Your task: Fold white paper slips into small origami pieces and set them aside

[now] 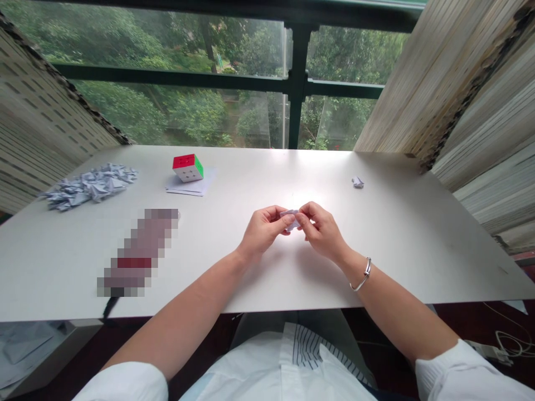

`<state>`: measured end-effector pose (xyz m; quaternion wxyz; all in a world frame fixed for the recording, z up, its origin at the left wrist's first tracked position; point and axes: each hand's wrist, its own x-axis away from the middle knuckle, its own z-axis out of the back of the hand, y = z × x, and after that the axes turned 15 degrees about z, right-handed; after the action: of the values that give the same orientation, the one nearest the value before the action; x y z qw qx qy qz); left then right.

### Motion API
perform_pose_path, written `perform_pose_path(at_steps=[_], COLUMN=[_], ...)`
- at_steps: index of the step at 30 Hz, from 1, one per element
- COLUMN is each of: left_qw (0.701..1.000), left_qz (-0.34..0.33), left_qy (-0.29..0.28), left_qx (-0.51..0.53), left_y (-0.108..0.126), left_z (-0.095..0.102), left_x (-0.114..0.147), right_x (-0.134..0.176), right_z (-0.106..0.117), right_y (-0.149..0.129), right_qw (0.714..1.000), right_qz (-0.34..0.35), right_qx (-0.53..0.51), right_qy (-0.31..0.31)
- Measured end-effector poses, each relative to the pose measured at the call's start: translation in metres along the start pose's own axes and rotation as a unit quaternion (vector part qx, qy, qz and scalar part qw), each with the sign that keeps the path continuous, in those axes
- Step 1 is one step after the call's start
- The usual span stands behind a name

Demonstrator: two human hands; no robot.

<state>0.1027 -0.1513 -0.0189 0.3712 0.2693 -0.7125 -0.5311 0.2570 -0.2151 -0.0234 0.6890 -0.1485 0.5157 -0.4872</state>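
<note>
A small piece of folded white paper [290, 213] is held between both hands just above the middle of the white table. My left hand [265, 225] pinches its left side, thumb on top. From the right, my right hand [320, 227] grips the other side between thumb and fingers. The fingers hide much of the paper, so its full shape does not show. A silver bracelet [366, 274] circles my right wrist.
A heap of folded white papers [92, 186] lies at the table's far left. A puzzle cube [188, 168] rests on white sheets [184, 190]. One folded paper piece [358, 182] sits back right. A blurred-out object [140, 250] with a black strap lies front left.
</note>
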Motion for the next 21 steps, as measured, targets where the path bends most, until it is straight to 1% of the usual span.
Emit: perform_pose_path(at_steps=[4, 9, 13, 17, 21], left_qw=[0.999, 0.999, 1.0, 1.0, 1.0], left_qz=[0.014, -0.001, -0.011, -0.013, -0.018], left_qy=[-0.01, 0.008, 0.007, -0.011, -0.016], left_qx=[-0.031, -0.033, -0.025, -0.015, 0.002], left_y=[0.0005, -0.0005, -0.0001, 0.0007, -0.0009], left_z=[0.0036, 0.0024, 0.0005, -0.0013, -0.0022], left_x=[-0.0007, -0.0026, -0.0025, -0.0008, -0.0017], right_x=[-0.0013, -0.0021, -0.0008, 0.0002, 0.0001], right_z=[0.0016, 0.0002, -0.0008, -0.0005, -0.0016], right_y=[-0.001, -0.0018, -0.0024, -0.0035, -0.002], right_qw=[1.0, 1.0, 1.0, 0.999, 0.996], right_qz=[-0.004, -0.014, -0.009, -0.009, -0.021], right_qx=[0.006, -0.001, -0.014, -0.042, -0.083], right_qy=[-0.006, -0.01, -0.008, -0.007, 0.012])
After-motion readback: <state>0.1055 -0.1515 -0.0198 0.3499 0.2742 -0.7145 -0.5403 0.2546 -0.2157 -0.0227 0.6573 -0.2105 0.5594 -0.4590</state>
